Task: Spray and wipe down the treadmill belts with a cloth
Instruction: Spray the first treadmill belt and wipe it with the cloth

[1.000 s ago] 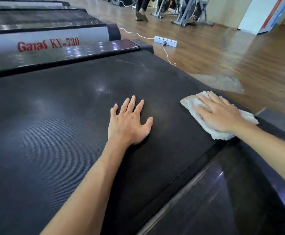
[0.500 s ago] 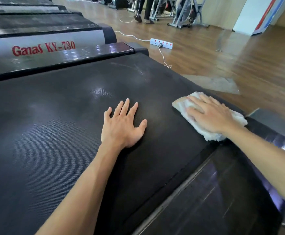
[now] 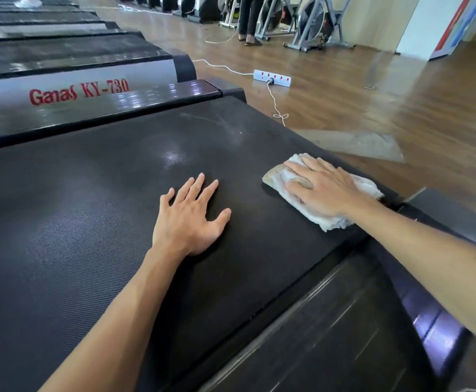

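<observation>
Cloth [image 3: 327, 193] barely shifted since earlier frame, at belt [image 3: 104, 222] rear right edge under right hand [image 3: 324, 190], fingers flat, together. Left hand [image 3: 188, 219] braced, fingers spread. Risk: cloth slipping off edge; power strip [image 3: 272, 75] nearby.

A single wide-angle head view looks forward and down from close above the treadmill belt [image 3: 95, 227], facing along its length toward the far end and the wooden floor [image 3: 401, 103] beyond its right edge; both forearms enter from the bottom edge.
</observation>
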Demonstrator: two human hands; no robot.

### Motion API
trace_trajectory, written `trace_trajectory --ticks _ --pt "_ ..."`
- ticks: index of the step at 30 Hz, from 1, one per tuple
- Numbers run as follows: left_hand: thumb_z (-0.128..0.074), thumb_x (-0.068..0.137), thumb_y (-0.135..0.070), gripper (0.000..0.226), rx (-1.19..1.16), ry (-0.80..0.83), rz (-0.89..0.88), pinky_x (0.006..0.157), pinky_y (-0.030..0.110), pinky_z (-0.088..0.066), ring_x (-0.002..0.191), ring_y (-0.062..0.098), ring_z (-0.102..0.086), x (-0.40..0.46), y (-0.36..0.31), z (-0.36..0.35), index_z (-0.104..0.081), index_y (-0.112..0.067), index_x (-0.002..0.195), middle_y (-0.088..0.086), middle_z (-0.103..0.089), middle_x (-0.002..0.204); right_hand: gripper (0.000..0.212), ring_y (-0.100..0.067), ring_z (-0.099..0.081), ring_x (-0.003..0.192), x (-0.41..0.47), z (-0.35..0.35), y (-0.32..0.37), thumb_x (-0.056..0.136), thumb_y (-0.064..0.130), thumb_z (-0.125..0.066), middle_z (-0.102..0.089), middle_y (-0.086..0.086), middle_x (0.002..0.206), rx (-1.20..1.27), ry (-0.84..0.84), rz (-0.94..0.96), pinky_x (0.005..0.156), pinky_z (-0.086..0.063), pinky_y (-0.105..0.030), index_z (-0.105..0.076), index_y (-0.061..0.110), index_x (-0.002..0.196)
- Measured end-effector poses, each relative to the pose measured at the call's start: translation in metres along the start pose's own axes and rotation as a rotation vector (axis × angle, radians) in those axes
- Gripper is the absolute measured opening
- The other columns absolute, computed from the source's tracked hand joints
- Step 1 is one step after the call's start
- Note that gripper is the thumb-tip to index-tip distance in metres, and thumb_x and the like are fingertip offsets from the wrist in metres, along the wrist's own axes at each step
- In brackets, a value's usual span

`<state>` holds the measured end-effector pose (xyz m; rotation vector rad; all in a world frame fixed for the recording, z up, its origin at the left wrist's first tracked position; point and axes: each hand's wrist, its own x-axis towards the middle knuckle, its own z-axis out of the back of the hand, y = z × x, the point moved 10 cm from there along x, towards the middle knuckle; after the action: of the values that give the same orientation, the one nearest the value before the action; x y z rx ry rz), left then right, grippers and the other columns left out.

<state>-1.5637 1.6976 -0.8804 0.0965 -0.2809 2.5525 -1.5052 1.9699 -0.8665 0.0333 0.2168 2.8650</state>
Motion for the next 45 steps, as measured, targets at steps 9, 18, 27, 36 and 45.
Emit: trace_trajectory --ticks 9,18,27,36,45 --pt "-0.021 0.075 -0.077 0.089 -0.066 -0.056 0.068 0.122 0.038 -0.013 0.153 0.01 -0.019 0.009 0.001 0.015 -0.035 -0.04 0.154 -0.013 -0.023 0.166 0.083 -0.011 -0.016 0.153 0.082 0.005 0.028 0.072 0.071 -0.016 -0.013 0.021 0.168 -0.003 0.05 0.262 0.119 -0.023 -0.051 -0.025 0.056 0.153" --pt "-0.025 0.079 -0.075 0.087 -0.067 -0.05 0.212 0.125 0.033 -0.008 0.155 0.006 -0.011 0.043 -0.012 0.041 -0.024 -0.04 0.159 -0.013 -0.012 0.169 0.078 -0.02 -0.028 0.148 0.161 0.002 0.045 0.078 0.073 -0.017 -0.026 0.018 0.162 0.062 -0.014 0.341 0.119 -0.025 -0.052 -0.036 0.051 0.15" --pt "-0.03 0.082 -0.073 0.086 -0.032 -0.072 0.213 0.124 0.034 -0.013 0.153 0.01 -0.02 0.064 -0.015 0.058 -0.027 -0.034 0.159 -0.013 -0.022 0.166 0.058 -0.024 -0.037 0.139 0.162 0.007 0.042 0.093 0.071 -0.032 -0.036 0.011 0.154 0.052 -0.106 0.389 0.113 -0.03 -0.048 -0.043 0.047 0.145" --pt "-0.024 0.079 -0.084 0.092 -0.079 -0.023 0.177 0.127 0.041 -0.011 0.154 0.004 -0.007 0.054 -0.007 0.024 -0.022 -0.038 0.16 -0.014 -0.012 0.168 0.064 -0.019 -0.026 0.147 0.064 0.013 0.012 0.091 0.07 -0.025 -0.024 0.013 0.164 0.056 -0.034 0.526 0.12 -0.021 -0.042 -0.036 0.049 0.151" --pt "-0.014 0.081 -0.082 0.089 -0.047 0.059 0.054 0.128 0.037 0.002 0.154 0.001 0.007 0.04 -0.045 -0.006 -0.013 -0.042 0.16 -0.019 0.002 0.168 0.063 -0.016 -0.012 0.157 0.053 0.013 -0.02 0.096 0.068 -0.039 -0.01 0.021 0.17 0.057 0.038 0.427 0.124 -0.013 -0.042 -0.028 0.053 0.156"
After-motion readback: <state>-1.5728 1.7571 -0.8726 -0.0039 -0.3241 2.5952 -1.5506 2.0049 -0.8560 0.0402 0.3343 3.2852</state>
